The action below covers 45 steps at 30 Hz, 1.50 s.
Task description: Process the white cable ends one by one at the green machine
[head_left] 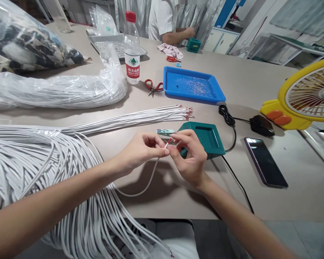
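White cable (134,195), pinched by both hands (140,150), curves inside the near table edge (275,216).

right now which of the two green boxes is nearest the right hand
The front green box, partly hidden by the right hand; the back green box stands far off, near another person's hand.

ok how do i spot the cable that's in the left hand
On the grey table, find the big heap of white cables at the picture's left. One cable curves out from its right side and up to the left hand. Unlike its neighbours, this one is pinched between fingers.
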{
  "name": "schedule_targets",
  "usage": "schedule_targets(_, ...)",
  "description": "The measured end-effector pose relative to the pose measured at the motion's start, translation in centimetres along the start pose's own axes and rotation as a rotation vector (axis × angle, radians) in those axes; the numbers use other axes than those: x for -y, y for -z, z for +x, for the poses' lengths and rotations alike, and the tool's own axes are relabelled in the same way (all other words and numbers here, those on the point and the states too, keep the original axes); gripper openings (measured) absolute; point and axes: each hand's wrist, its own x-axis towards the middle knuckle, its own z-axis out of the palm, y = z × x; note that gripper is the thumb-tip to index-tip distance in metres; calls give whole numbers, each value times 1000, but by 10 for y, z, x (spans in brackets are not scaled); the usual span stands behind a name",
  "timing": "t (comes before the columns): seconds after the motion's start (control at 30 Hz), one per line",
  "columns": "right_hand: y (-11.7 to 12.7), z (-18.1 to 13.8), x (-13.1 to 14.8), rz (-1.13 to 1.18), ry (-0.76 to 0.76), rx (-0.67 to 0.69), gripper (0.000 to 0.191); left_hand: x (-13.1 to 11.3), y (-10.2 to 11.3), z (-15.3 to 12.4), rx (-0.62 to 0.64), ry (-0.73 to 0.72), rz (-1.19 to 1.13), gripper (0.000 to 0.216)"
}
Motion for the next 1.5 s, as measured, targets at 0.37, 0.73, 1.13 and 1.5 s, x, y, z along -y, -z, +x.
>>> schedule_targets(0.37,-1,-2,-1,17,11,-36,20,0,0,0,2,-3,-5,26)
schedule_targets(0.73,1,-1,5,210,-186,16,8,-1,-1,0,-22,-16,37,28)
schedule_targets(1.13,1,2,9,386,-412,-22,21,-1,-3,0,-39,-39,76,30)
schedule_targets(1.5,0,1,10,543,-500,43,16,3,-9,-2,-39,-65,49,31)
